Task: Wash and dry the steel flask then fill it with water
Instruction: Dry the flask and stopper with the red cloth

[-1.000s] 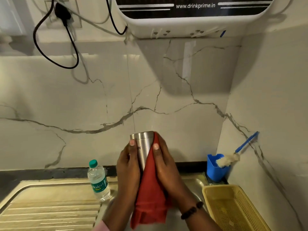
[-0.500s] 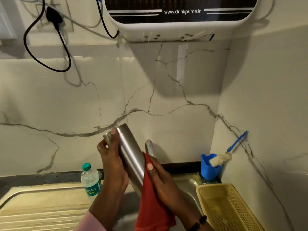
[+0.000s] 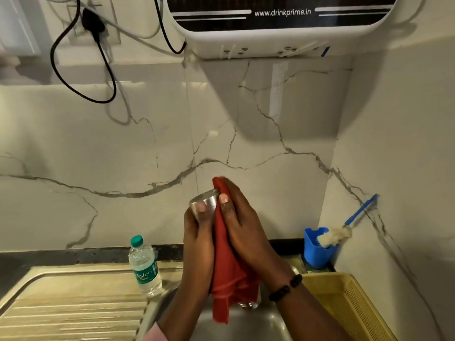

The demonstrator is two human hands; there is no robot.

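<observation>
Both of my hands are busy in the middle of the frame, above the sink [image 3: 246, 323]. My left hand [image 3: 198, 242] curls round the steel flask [image 3: 204, 201] and holds it up. My right hand [image 3: 242, 230] presses the red cloth [image 3: 225, 271] flat against its side. I think this is the drying step. Next I need to rub every side dry, put the cloth down, then fill the flask with water.
</observation>
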